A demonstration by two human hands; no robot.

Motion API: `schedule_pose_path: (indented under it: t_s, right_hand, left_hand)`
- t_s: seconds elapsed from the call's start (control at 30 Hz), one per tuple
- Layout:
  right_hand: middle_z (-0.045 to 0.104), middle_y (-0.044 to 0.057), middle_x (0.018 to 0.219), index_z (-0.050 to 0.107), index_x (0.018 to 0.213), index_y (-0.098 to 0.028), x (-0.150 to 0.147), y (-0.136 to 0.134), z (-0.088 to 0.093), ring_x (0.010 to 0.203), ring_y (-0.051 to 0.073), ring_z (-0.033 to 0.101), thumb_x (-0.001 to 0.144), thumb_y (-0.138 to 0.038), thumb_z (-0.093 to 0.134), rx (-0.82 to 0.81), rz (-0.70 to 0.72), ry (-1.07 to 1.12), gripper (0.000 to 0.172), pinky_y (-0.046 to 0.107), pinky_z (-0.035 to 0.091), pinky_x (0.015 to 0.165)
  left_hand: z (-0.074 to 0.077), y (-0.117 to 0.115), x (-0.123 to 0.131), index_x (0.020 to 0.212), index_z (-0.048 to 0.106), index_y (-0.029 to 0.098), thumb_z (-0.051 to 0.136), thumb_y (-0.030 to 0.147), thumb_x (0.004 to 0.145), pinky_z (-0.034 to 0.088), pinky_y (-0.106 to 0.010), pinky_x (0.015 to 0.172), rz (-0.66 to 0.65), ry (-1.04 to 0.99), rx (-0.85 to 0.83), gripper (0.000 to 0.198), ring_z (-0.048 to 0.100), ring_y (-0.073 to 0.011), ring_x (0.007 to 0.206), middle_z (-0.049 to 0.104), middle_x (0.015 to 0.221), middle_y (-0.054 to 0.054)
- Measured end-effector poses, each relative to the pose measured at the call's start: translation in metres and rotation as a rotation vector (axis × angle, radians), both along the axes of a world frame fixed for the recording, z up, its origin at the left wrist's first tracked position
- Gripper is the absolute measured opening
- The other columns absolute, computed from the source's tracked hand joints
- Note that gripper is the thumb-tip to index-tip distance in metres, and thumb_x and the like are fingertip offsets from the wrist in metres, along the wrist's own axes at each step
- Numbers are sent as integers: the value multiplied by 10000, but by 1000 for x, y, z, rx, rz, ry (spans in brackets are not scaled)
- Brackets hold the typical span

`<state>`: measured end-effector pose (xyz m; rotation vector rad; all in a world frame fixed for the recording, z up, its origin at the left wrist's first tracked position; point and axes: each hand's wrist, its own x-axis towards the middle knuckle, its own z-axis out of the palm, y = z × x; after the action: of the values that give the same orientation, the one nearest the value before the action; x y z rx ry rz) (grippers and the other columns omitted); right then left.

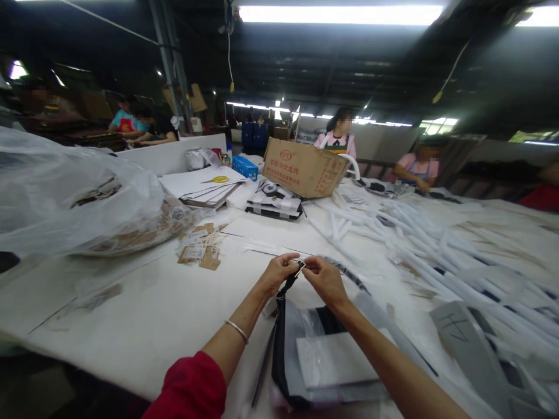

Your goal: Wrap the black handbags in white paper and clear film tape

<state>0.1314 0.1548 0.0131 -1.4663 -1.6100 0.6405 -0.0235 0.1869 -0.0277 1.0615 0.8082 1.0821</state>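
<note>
My left hand (279, 272) and my right hand (321, 274) meet over the white table (144, 314), both pinched on a small metal buckle (299, 267) at the end of a black strap (286, 286). The strap runs down to a black bag (283, 349) that lies in front of me, partly wrapped in clear plastic with a white card (334, 361) on it. A thin bracelet (236, 330) sits on my left wrist, and a red sleeve covers that upper arm.
A big clear plastic sack (74, 198) of brown tags lies at the left. Loose tags (198, 250) are scattered near it. A cardboard box (303, 169), stacked papers with yellow scissors (220, 179) and several long white plastic sleeves (437, 244) cover the far and right side. Other people work behind the table.
</note>
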Motion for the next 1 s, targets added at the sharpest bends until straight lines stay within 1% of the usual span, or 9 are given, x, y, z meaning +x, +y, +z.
schedule_pose_path:
  t_s: [0.1,0.2,0.27,0.37,0.53,0.67,0.73,0.87,1.0]
  right_hand:
    - [746,49,777,681,845,-190,-1,3,-1,727,208,710,723,-359,647,-74,-6,-4,211,304,543,691]
    - [731,30,683,659,883,-176,0,11,-1,642,195,700,707,-314,653,-177,-43,-43,224,276,524,610]
    - [707,12,609,649,856,-177,-1,16,0,583,182,688,700,-273,638,-246,-60,-118,183,254,502,564]
    - [675,-1,544,662,754,-187,0,22,2,554,171,683,719,-249,598,-294,-31,-226,96,234,478,538]
    - [680,-4,594,634,720,-207,10,24,1,591,154,683,841,-274,509,-182,79,-362,187,232,462,583]
    - [688,8,681,562,787,-213,20,21,-7,608,154,664,896,-260,463,-55,100,-529,155,252,441,619]
    - [679,11,688,535,810,-217,22,18,-10,619,162,657,915,-264,440,-19,113,-548,149,263,437,631]
    - [668,17,703,533,835,-221,16,12,-11,661,180,646,931,-280,419,41,130,-551,160,278,427,656]
    - [677,45,748,569,846,-218,5,12,-9,700,204,629,936,-291,421,81,125,-684,188,294,390,648]
  left_hand:
    - [-5,-1,0,1085,661,106,807,414,629,437,-254,649,21,-3,35,569,546,-105,621,585,679,22]
    - [-10,-2,1,1061,679,108,784,370,655,407,-235,614,43,37,85,494,522,-93,606,594,685,19]
    - [-12,-3,3,1067,681,116,778,340,655,390,-228,589,56,76,116,479,509,-90,591,601,690,20]
    - [-15,-4,6,1077,685,128,762,297,651,390,-225,585,75,129,150,465,503,-91,587,601,686,24]
    - [-17,-5,8,1059,701,128,714,294,678,400,-227,590,89,165,173,416,514,-102,605,599,685,13]
    - [-17,-6,6,1062,697,115,697,318,699,401,-232,593,94,172,178,416,515,-104,611,604,702,4]
    - [-16,-6,5,1070,690,113,683,326,712,398,-232,586,91,175,181,416,511,-105,602,601,699,5]
    - [-14,-7,6,1069,695,143,671,285,710,407,-243,605,106,212,220,387,517,-116,611,601,699,13]
    - [-12,-10,9,944,727,208,681,262,709,407,-249,647,145,251,282,245,508,-121,631,591,689,27]
